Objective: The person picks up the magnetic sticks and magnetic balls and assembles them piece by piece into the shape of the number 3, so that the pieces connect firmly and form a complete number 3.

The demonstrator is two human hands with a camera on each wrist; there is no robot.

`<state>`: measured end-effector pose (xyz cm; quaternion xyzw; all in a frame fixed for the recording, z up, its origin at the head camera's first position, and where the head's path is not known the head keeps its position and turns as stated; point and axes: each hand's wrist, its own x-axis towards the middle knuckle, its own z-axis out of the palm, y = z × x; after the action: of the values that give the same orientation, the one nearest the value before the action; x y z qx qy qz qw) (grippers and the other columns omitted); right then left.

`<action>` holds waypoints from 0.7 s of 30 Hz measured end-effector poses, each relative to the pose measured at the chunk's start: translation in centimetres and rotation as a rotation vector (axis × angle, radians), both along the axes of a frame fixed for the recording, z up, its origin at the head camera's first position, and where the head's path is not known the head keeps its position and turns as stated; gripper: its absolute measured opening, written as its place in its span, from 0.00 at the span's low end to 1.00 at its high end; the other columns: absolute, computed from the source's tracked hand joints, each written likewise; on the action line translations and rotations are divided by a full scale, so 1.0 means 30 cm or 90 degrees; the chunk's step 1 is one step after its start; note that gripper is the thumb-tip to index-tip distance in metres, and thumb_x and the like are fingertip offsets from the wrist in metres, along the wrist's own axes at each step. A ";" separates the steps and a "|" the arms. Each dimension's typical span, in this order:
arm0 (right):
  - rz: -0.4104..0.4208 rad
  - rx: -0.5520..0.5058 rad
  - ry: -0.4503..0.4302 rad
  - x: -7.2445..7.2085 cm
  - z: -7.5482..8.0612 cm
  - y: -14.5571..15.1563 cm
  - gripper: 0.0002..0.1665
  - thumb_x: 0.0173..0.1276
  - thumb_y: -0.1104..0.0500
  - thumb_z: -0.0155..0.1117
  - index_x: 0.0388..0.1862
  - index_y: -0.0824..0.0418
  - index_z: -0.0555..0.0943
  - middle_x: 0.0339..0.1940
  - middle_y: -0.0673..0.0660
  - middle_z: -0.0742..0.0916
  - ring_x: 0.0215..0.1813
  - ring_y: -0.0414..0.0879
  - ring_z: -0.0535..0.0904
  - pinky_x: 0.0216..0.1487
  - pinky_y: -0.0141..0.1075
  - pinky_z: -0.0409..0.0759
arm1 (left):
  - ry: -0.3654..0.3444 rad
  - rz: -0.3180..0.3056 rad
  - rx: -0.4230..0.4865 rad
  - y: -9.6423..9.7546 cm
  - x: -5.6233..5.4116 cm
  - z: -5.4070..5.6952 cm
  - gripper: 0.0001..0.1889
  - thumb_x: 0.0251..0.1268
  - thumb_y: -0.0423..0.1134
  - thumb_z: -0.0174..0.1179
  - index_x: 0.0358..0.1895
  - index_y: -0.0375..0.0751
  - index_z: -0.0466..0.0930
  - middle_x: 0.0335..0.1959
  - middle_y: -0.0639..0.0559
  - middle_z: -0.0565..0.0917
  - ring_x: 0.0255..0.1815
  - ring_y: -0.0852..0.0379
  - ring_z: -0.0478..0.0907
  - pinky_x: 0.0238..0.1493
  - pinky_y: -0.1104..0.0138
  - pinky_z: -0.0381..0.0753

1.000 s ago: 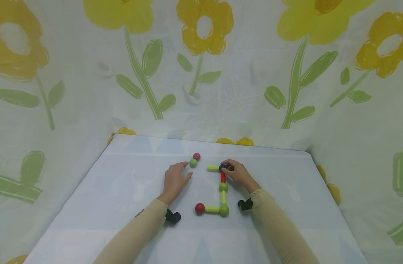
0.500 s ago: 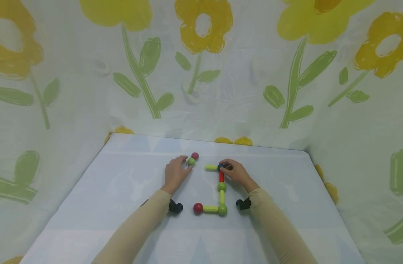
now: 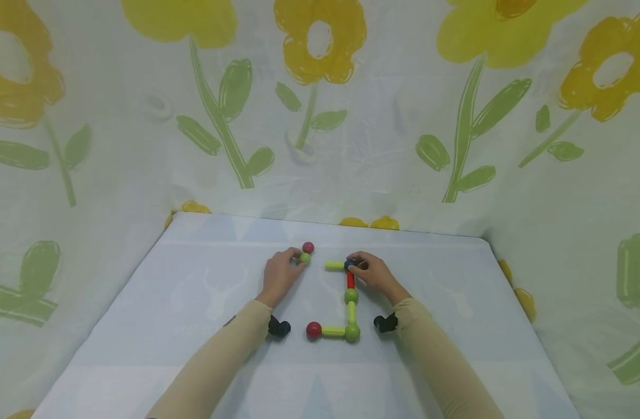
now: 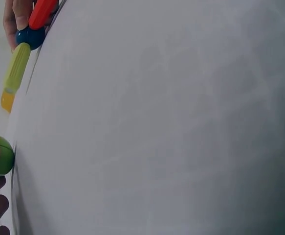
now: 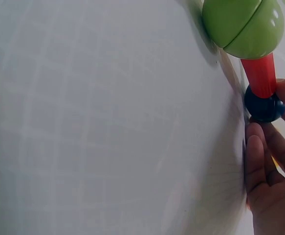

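My left hand pinches a loose green ball between thumb and fingers; in the left wrist view the thumb lies over that ball. A pinkish-red ball sits right behind it. With thumb and fingertips my right hand grips a dark blue ball at the far corner of a ball-and-rod chain. From this ball a yellow-green rod points left, and a red rod runs toward me to a green ball.
Nearer me, the chain continues through a yellow-green rod, a green corner ball and another rod to a red ball. Black wrist devices show at both cuffs. A flower-print curtain surrounds the white table.
My left hand has moved forward and right and closed on the loose green ball, which has shifted slightly beside the red one. My right hand stays on the dark blue ball.
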<state>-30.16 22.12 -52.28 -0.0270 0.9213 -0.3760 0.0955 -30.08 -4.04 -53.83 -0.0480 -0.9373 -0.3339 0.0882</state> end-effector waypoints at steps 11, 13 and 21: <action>-0.001 -0.003 -0.002 -0.003 -0.003 0.003 0.18 0.68 0.50 0.65 0.57 0.46 0.80 0.50 0.52 0.85 0.49 0.48 0.78 0.48 0.39 0.80 | 0.006 -0.050 0.021 0.028 0.023 -0.009 0.15 0.59 0.46 0.69 0.48 0.51 0.83 0.46 0.55 0.87 0.50 0.52 0.80 0.56 0.56 0.75; 0.000 0.000 -0.003 -0.003 -0.003 0.003 0.18 0.69 0.50 0.65 0.57 0.46 0.80 0.50 0.52 0.85 0.49 0.47 0.78 0.48 0.39 0.80 | 0.008 -0.061 0.022 0.035 0.026 -0.008 0.15 0.58 0.46 0.69 0.49 0.51 0.83 0.47 0.55 0.87 0.50 0.52 0.80 0.56 0.57 0.75; 0.003 -0.006 -0.006 0.001 0.009 -0.001 0.18 0.68 0.50 0.65 0.57 0.45 0.80 0.50 0.52 0.85 0.49 0.48 0.78 0.48 0.39 0.80 | -0.002 -0.070 0.028 0.061 0.035 0.005 0.16 0.59 0.46 0.70 0.50 0.50 0.82 0.48 0.55 0.86 0.52 0.53 0.79 0.57 0.57 0.75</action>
<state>-30.13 22.09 -52.02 -0.0278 0.9190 -0.3803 0.1003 -29.04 -2.20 -53.69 -0.0972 -0.9257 -0.3591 0.0689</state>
